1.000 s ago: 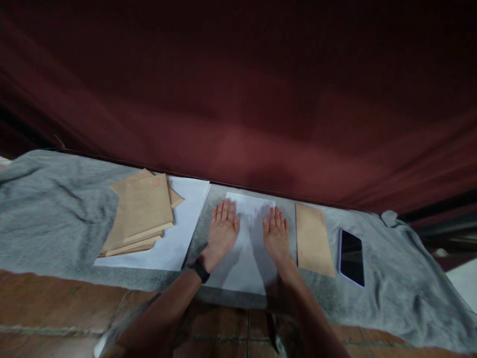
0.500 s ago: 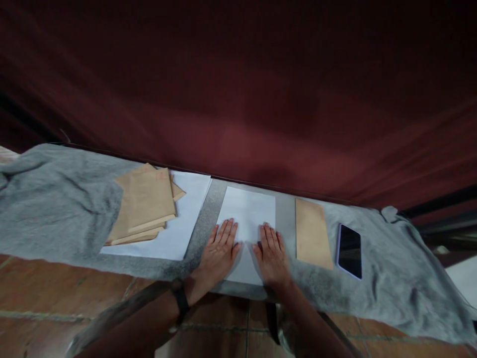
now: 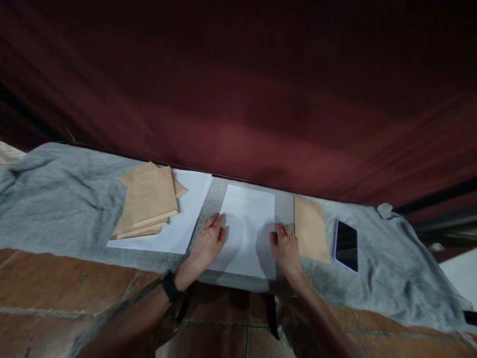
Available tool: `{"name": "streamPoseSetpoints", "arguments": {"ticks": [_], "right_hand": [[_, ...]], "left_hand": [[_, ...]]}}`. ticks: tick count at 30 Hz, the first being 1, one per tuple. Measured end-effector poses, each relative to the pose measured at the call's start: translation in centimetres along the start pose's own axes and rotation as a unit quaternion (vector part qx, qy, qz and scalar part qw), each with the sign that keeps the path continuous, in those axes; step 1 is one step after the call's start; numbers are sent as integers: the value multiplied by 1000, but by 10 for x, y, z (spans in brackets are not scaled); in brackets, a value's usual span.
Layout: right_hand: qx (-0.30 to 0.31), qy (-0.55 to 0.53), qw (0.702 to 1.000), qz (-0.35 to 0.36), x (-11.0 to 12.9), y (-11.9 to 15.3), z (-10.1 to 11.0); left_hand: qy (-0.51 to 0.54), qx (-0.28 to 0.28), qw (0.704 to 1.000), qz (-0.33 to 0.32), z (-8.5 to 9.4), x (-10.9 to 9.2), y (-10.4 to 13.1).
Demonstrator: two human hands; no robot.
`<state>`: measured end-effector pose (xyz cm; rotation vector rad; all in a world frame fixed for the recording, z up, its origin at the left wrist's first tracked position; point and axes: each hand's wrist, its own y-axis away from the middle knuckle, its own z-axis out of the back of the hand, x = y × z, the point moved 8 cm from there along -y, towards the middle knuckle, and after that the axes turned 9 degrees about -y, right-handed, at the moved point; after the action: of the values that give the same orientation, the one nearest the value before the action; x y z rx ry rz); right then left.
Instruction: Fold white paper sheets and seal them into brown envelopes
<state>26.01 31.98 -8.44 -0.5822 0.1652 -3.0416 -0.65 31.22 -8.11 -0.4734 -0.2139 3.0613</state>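
Observation:
A white sheet of paper [image 3: 248, 233] lies flat on the grey cloth in front of me. My left hand [image 3: 207, 239] is at its left edge, with fingers loosely bent and the thumb apart from them; a shadow falls on the sheet. Along the right edge is my right hand [image 3: 286, 247], fingers slightly bent and thumb over the paper's side. Neither hand visibly grips the sheet. Just right of that hand lies a single brown envelope [image 3: 312, 229].
Several brown envelopes [image 3: 151, 199] are piled on a white paper stack [image 3: 186, 219] at left. A phone [image 3: 346, 246] with a purple edge lies at right. Grey cloth [image 3: 67, 199] covers the surface; a dark red curtain [image 3: 238, 99] hangs behind, tiled floor [image 3: 74, 283] below.
Both hands have lifted from flat on the middle of the sheet and moved apart, to its left and right edges. The fingers are now more bent.

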Motion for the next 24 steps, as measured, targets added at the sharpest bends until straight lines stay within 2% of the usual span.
{"name": "streamPoseSetpoints", "arguments": {"ticks": [6, 10, 13, 17, 21, 22, 24], "right_hand": [[37, 8, 998, -42, -1, -4, 2], [44, 11, 997, -56, -3, -5, 0], [30, -24, 998, -45, -8, -8, -1], [37, -122, 992, -5, -22, -14, -4], [127, -240, 961, 51, -30, -15, -8], [153, -259, 952, 62, -30, -14, -9], [158, -272, 946, 71, -31, -13, -5]], "left_hand": [[84, 42, 992, 83, 4, 16, -6], [148, 53, 983, 96, 2, 20, -9], [231, 45, 965, 113, 2, 24, -10], [389, 66, 909, 134, 4, 24, -8], [497, 135, 836, 190, 0, 23, -5], [511, 139, 824, 203, 0, 24, -5], [538, 131, 803, 220, 3, 25, -9]]}}
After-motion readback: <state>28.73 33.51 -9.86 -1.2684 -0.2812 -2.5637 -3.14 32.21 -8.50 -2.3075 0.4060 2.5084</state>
